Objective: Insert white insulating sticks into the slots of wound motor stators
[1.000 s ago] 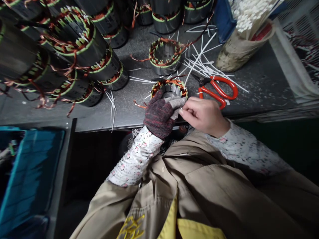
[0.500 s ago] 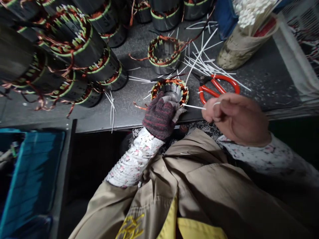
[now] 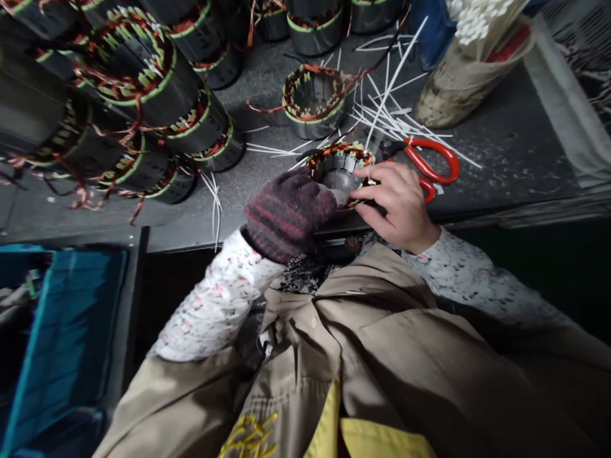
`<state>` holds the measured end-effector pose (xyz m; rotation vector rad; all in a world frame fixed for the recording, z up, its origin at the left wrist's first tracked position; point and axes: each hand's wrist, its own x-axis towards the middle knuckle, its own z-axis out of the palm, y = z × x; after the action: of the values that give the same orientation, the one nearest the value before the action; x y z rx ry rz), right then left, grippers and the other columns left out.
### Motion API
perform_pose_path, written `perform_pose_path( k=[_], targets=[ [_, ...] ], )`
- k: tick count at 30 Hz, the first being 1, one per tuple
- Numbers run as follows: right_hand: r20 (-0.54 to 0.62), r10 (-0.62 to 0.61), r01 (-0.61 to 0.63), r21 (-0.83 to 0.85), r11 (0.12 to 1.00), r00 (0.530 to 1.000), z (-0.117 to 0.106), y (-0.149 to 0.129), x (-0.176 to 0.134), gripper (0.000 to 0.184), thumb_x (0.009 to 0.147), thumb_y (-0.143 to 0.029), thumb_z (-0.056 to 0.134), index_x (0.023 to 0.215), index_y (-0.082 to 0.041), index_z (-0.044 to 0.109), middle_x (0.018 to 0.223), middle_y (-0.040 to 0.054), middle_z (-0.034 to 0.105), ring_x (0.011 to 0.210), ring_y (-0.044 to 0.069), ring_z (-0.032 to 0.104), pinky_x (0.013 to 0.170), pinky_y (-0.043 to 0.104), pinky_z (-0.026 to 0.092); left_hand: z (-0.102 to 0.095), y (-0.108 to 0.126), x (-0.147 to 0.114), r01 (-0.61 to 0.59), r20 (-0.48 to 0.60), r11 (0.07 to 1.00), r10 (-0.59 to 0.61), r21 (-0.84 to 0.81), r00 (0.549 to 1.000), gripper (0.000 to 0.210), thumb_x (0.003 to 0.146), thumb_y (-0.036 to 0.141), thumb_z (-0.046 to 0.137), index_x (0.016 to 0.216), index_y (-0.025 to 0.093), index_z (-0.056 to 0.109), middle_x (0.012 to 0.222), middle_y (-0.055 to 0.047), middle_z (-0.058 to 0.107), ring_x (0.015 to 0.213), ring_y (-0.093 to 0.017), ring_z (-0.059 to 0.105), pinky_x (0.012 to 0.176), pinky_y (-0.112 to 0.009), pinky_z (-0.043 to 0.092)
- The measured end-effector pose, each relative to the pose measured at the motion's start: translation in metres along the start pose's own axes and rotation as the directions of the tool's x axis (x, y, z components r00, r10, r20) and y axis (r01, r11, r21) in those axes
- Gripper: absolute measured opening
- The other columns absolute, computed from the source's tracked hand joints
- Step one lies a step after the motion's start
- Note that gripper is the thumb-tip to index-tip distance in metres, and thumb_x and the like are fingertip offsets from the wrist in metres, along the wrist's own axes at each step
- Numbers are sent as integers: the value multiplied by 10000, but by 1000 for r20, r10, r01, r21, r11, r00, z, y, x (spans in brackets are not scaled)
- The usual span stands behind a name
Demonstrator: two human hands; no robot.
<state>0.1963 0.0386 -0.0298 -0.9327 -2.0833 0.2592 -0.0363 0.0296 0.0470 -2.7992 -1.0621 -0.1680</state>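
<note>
A motor stator (image 3: 340, 159) with copper windings and a green-edged rim stands near the bench's front edge. My left hand (image 3: 291, 213), in a dark maroon-striped glove with light fingertips, grips its front left side. On the right rim, the bare fingers of my right hand (image 3: 396, 200) are curled over the windings, thumb at the front. A white tie strand (image 3: 382, 105) rises from near the back right of the rim. Red-handled snips (image 3: 432, 159) lie just behind my right hand, partly covered by it. A second stator (image 3: 312, 102) stands behind.
Stacked stators (image 3: 138, 83) crowd the left and back of the bench. Loose white ties (image 3: 396, 124) are scattered behind the snips. A worn holder (image 3: 451, 89) full of white sticks leans at the right. A blue crate (image 3: 71, 331) sits lower left.
My right hand has come left from beside the stator, where it pulled a white tie, onto the rim. The stator has shifted slightly right. My left hand has moved toward its left side.
</note>
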Motion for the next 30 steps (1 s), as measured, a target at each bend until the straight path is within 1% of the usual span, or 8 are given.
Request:
perform_pose_path(
  k=[3,7,10,13,17,21,26,30],
  targets=[
    [-15,-35,34,-46,998,999,4,-1,-3,178,974,-312,571,1006,-267,740,1240,87,738,1157,298,646,1004,544,501,-8,-14,13,-37,193,998,28,42,981,280,959,229,539,1156,187,734,1108,-123,762,1094,-352,699,887,-547,604],
    [-220,-71,78,21,997,973,-6,12,10,140,969,-306,590,920,-235,700,1091,70,746,1015,251,694,903,482,560,-11,-13,20,-168,21,984,167,62,986,297,962,205,473,1068,214,751,1128,-74,764,1158,-323,683,1152,-637,449],
    [-520,137,-135,43,990,843,-27,49,32,139,972,-331,612,861,-252,644,852,30,690,821,193,654,807,415,559,-6,-15,20,-232,-70,972,233,21,970,279,945,309,523,1102,191,721,1250,-87,732,1207,-313,662,1216,-596,403],
    [-584,340,-401,26,916,737,-51,92,61,85,915,-346,700,877,-307,635,864,22,688,729,166,579,734,383,550,7,-20,21,-198,-31,968,195,-153,980,229,947,388,591,928,184,695,995,-81,761,991,-263,713,1088,-507,537],
    [-443,387,-496,-162,853,809,-72,119,85,123,882,-370,703,772,-389,655,964,28,729,926,245,662,888,469,573,32,-13,14,-59,-151,956,15,-288,988,219,973,395,621,861,210,660,885,-49,754,933,-236,718,1063,-481,569],
    [-412,330,-406,-112,907,850,-79,112,76,126,950,-357,583,875,-412,668,997,18,741,954,247,715,853,466,588,51,12,3,60,-359,967,-149,-248,921,192,981,407,634,943,219,651,872,-30,752,952,-227,747,1092,-488,563],
    [-447,211,-219,35,975,869,-71,66,45,90,990,-331,587,1012,-265,644,911,40,754,819,196,746,781,389,604,57,33,5,125,-504,965,-228,-229,833,166,966,331,677,1025,199,597,1075,-75,759,1078,-223,747,1064,-466,585],
    [-221,-86,79,-38,996,971,-58,14,16,115,1008,-247,547,930,-271,629,1075,57,790,1030,214,761,888,399,611,57,35,5,210,-468,938,-321,-274,823,250,926,379,729,1033,194,599,1292,-143,692,1242,-267,680,1037,-473,593]
  ],
)
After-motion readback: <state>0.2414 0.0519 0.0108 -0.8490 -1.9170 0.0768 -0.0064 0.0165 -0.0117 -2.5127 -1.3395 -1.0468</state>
